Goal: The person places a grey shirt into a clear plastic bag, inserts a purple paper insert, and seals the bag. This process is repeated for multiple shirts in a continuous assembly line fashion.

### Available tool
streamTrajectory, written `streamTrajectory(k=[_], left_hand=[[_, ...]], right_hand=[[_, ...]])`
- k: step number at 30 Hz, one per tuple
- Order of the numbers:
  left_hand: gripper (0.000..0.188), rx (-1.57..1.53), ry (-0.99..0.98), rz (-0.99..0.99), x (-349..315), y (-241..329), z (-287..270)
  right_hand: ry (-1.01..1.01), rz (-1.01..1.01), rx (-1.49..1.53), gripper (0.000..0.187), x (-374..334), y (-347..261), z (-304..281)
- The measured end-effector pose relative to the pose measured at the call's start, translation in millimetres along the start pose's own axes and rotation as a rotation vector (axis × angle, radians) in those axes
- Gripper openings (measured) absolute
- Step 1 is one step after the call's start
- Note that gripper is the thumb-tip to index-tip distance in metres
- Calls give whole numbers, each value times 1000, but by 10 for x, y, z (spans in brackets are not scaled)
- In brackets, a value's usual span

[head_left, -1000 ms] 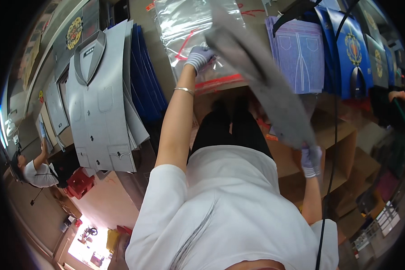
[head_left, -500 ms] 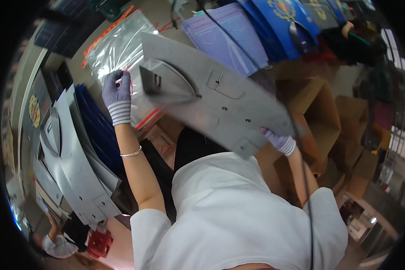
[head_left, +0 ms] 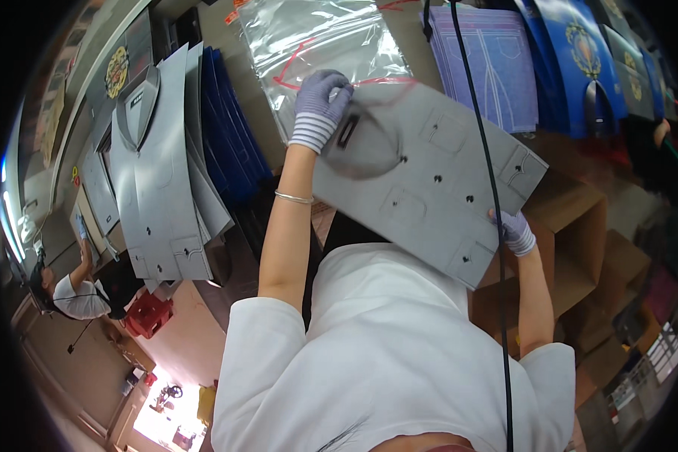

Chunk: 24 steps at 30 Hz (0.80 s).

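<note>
Grey shirt-shaped card [head_left: 426, 215] slants between the white top [head_left: 388, 324] and clear bags [head_left: 316, 30] on the counter [head_left: 233, 56], right grip [head_left: 516, 233] pinching its lower edge, left grip [head_left: 322, 103] curled beside the collar [head_left: 380, 154], hold unclear; best handled level, with light edge pressure so the collar stays uncreased.

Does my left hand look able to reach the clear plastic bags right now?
Likely yes: your left hand appears over the clear plastic bags, and the gray shirt-front panel leaves their far part uncovered.
</note>
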<state>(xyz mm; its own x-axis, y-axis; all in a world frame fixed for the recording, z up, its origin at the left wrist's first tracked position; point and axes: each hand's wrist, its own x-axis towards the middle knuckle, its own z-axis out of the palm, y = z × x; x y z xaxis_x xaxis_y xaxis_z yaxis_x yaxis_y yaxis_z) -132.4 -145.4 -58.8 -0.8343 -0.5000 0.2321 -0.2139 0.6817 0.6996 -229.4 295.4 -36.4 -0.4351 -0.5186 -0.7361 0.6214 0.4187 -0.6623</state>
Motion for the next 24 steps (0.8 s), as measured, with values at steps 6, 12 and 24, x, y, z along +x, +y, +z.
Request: streamTrajectory(k=[6, 12, 24], left_hand=[[31, 468, 87, -268, -578, 90, 64], [8, 420, 143, -307, -961, -199, -129], [9, 7, 90, -162, -1104, 74, -20]], right_hand=[[163, -53, 68, 40, 161, 380, -105], [163, -168, 159, 53, 144, 561, -196], [207, -330, 132, 27, 211, 944, 260]])
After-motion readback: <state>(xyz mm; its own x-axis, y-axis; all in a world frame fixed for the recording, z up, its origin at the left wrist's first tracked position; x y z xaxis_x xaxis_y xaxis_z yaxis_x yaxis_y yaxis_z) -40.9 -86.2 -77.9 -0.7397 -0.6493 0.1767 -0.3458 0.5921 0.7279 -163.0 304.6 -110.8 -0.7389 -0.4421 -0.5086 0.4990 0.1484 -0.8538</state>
